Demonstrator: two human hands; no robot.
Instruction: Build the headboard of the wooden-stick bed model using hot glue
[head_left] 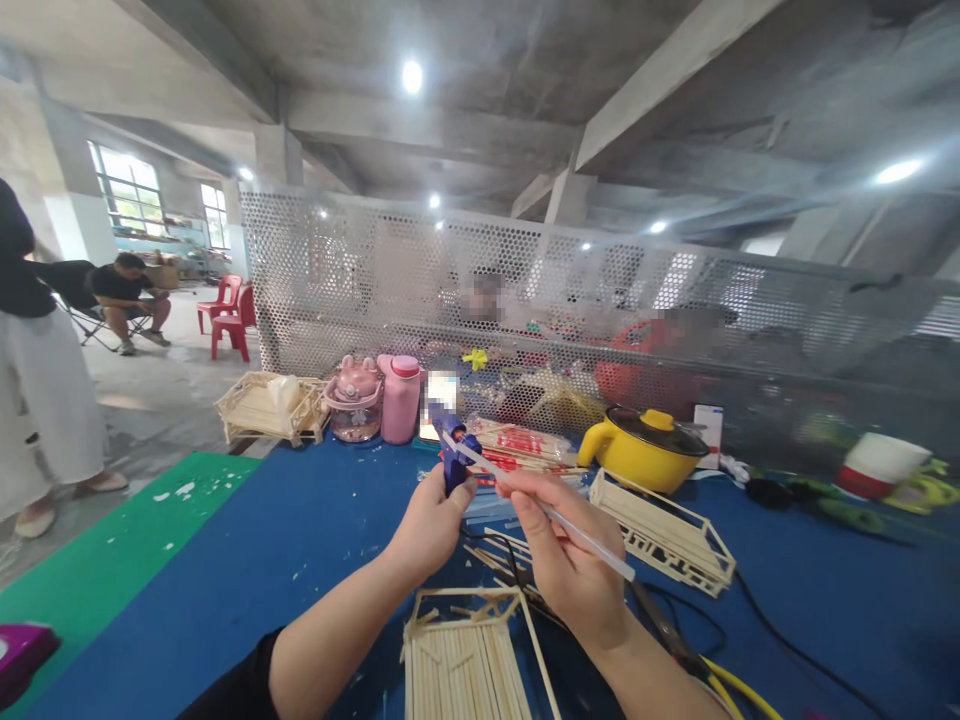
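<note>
My left hand (433, 520) is wrapped round the handle of a blue glue gun (454, 455), held up above the table. Between the fingers of my right hand (574, 545) is a long translucent glue stick (589, 540). Its far end meets the back of the gun; whether it is inside cannot be made out. Below my hands lies a small frame of wooden sticks (469, 670) with a slatted floor and low rails. Loose wooden sticks (495, 560) and more clear glue sticks (487, 508) lie behind it, partly covered by my right hand.
Finished-looking stick frames stand at left (262, 410) and right (667, 535). Along the perforated metal screen (360, 270) are a pink bottle (401, 400), a pink jar (355, 410) and a yellow pot (652, 455). Black cables and yellow-handled pliers (739, 690) lie at right. People are at left.
</note>
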